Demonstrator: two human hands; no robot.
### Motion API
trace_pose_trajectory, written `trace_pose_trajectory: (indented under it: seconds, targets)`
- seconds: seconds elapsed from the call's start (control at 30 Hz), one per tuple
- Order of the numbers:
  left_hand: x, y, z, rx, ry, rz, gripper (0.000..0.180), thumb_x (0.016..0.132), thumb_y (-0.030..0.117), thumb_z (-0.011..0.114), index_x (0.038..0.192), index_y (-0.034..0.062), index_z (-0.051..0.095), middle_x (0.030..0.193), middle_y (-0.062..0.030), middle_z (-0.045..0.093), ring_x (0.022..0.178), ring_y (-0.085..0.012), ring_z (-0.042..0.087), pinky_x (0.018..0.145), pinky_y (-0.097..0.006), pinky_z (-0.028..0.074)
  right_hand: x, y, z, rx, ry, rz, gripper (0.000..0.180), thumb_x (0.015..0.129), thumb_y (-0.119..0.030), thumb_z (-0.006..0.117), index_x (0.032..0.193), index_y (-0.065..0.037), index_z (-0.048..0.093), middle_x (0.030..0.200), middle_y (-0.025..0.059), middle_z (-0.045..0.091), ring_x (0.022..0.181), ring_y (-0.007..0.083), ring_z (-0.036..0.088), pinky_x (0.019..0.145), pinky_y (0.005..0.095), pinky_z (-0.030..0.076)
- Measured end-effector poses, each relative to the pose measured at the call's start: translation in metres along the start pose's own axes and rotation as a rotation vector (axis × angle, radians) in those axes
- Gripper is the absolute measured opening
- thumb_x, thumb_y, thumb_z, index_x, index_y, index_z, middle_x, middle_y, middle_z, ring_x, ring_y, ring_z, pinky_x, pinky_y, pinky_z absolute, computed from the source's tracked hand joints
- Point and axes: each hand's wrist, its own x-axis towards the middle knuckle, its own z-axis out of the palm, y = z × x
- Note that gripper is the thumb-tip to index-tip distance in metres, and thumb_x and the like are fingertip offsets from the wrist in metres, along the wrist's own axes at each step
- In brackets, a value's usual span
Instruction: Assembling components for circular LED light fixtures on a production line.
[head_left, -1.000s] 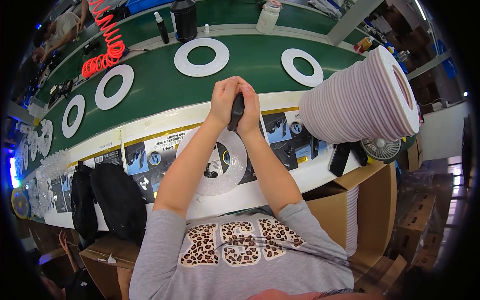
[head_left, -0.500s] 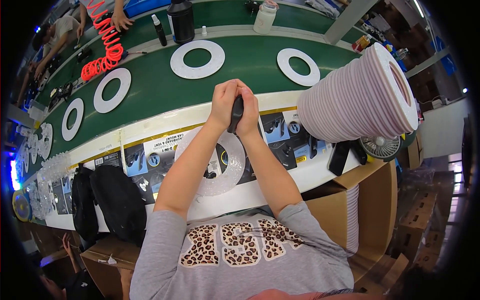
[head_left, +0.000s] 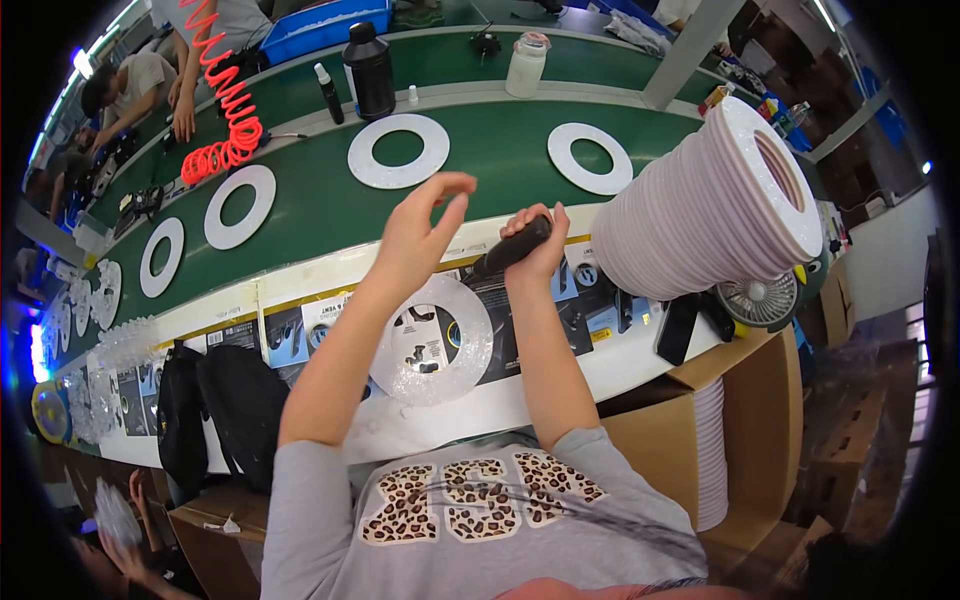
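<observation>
My right hand (head_left: 535, 250) is closed round a black-handled tool (head_left: 518, 246), whose narrow dark end slants down to the left; its exact kind does not show. My left hand (head_left: 425, 225) is off the tool, its fingers and thumb apart and nothing in it. Below the hands, a speckled translucent white ring (head_left: 430, 388) lies flat on the worktop, over printed card sheets (head_left: 497, 335). To the right of my right hand stands a tall, leaning stack of white rings (head_left: 670, 215).
More white rings (head_left: 401, 180) lie along the green conveyor belt (head_left: 310, 210) beyond the worktop. A dark bottle (head_left: 371, 75) and a white jar (head_left: 526, 65) stand farther back. A phone (head_left: 678, 332) and small fan (head_left: 757, 298) sit at right, a black bag (head_left: 240, 405) at left.
My hands, together round the tool before, have parted. The left has let go and opened to the left; the right has moved right with the tool. The ring below is more exposed.
</observation>
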Motion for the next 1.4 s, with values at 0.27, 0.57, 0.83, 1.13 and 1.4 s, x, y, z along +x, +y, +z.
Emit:
trace_pose_trajectory:
  seconds: [0.27,0.57,0.83,1.13,1.4]
  targets:
    - [-0.095,0.044,-0.020,0.852,-0.909,-0.014,0.053,0.070,0.029,0.074,0.113,0.0019,0.056,0.111,-0.0137,0.059,0.108,-0.0272,0.054,0.093,-0.038,0.040,0.022,-0.028,-0.067,0.401,0.126,0.223,0.037,0.083,-0.046,0.049,0.081,-0.009,0.054,0.079,0.0066,0.060,0.078,0.0253,0.056,0.078,0.0449,0.043]
    - [-0.149,-0.019,-0.056,1.019,-1.024,0.419,0.060,0.072,0.022,0.068,0.125,0.0021,0.047,0.121,-0.0109,0.055,0.119,-0.0216,0.048,0.103,-0.045,0.031,0.010,-0.037,-0.054,0.572,0.234,0.369,0.034,0.084,-0.033,0.056,0.102,-0.005,0.057,0.108,0.0133,0.061,0.102,0.0293,0.055,0.095,0.0481,0.038]
    - [-0.096,-0.037,-0.068,0.886,-0.938,0.320,0.039,0.075,0.019,0.062,0.112,0.0077,0.056,0.096,-0.0062,0.062,0.095,-0.0217,0.058,0.098,-0.046,0.036,-0.015,-0.040,-0.054,0.524,0.205,0.384,0.035,0.090,-0.033,0.050,0.110,-0.005,0.056,0.115,0.0139,0.058,0.108,0.0295,0.053,0.101,0.0479,0.035]
    - [0.137,-0.074,0.067,0.799,-0.604,0.684,0.049,0.063,0.018,0.075,0.104,0.0091,0.049,0.094,-0.0099,0.057,0.095,-0.0296,0.055,0.084,-0.043,0.040,-0.071,-0.094,-0.024,0.395,0.155,0.357,0.042,0.089,-0.034,0.054,0.120,-0.006,0.050,0.124,0.0123,0.053,0.116,0.0288,0.047,0.104,0.0480,0.030]
    - [0.242,-0.045,0.213,0.699,-0.463,0.719,0.078,0.063,0.020,0.079,0.130,0.0155,0.040,0.136,-0.0070,0.042,0.130,-0.0222,0.037,0.105,-0.055,0.027,-0.085,-0.114,-0.036,0.491,0.241,0.275,0.033,0.089,-0.030,0.056,0.110,-0.004,0.052,0.106,0.0136,0.057,0.101,0.0284,0.053,0.094,0.0441,0.039]
